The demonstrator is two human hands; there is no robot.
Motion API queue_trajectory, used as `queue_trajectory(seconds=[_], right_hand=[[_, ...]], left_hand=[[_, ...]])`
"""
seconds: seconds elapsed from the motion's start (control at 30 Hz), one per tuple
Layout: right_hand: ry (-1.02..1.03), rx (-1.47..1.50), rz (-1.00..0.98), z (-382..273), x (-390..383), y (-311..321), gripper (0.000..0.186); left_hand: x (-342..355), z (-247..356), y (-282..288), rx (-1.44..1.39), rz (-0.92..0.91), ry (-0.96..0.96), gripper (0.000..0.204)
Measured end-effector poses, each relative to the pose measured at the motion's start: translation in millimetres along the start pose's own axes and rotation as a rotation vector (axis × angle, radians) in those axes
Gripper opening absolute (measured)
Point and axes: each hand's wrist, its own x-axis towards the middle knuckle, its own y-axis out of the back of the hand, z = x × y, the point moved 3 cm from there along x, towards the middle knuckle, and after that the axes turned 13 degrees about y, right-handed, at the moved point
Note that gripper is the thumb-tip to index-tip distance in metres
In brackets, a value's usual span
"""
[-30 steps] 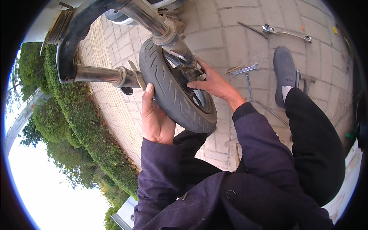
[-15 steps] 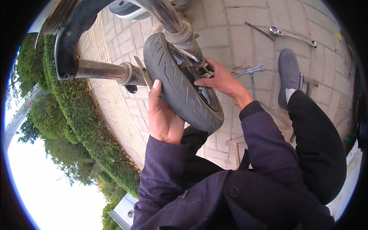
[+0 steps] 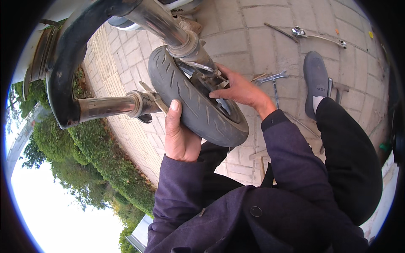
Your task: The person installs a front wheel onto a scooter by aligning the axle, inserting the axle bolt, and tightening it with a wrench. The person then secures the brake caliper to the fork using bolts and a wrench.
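Observation:
My left hand [image 3: 181, 137] grips the black treaded tyre [image 3: 194, 107] from its lower left, thumb over the tread. My right hand [image 3: 242, 90] has its fingers closed at the hub [image 3: 201, 83] inside the wheel, beside the lower end of one chrome fork leg [image 3: 168, 31]; the fingertips are partly hidden. The wheel is tilted between that leg and the other fork leg [image 3: 105, 107], whose end with a metal bracket [image 3: 154, 95] is near my left thumb. Both legs join a black curved fork yoke [image 3: 67, 71].
On the brick paving [image 3: 228, 21] at right lie open-ended wrenches [image 3: 272, 76], a long ratchet wrench [image 3: 320, 38], a thin rod [image 3: 280, 31] and a hammer [image 3: 339, 90] beside my grey shoe [image 3: 314, 76]. A hedge [image 3: 105, 156] runs along the left.
The fork has swung down in the picture since half a second ago, its left leg most. The tyre's top has shifted down-left. Both hands keep their holds.

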Motion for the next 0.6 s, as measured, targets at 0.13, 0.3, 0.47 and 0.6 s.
queue_trajectory(seconds=[0.13, 0.3, 0.47, 0.6], right_hand=[[-0.01, -0.069, 0.025, 1, -5, -12, 0.087], [-0.002, -0.258, 0.147, 8, -13, -31, 0.074], [0.096, -0.255, 0.118, 14, -11, -27, 0.066], [0.051, -0.263, 0.185, 12, -15, -26, 0.056]], left_hand=[[4, 8, 12, 0.007, 0.007, -0.027, 0.065], [9, 15, 23, -0.022, 0.029, -0.071, 0.061], [7, 22, 22, 0.044, 0.052, -0.054, 0.058], [5, 19, 17, 0.038, 0.018, -0.043, 0.059]])
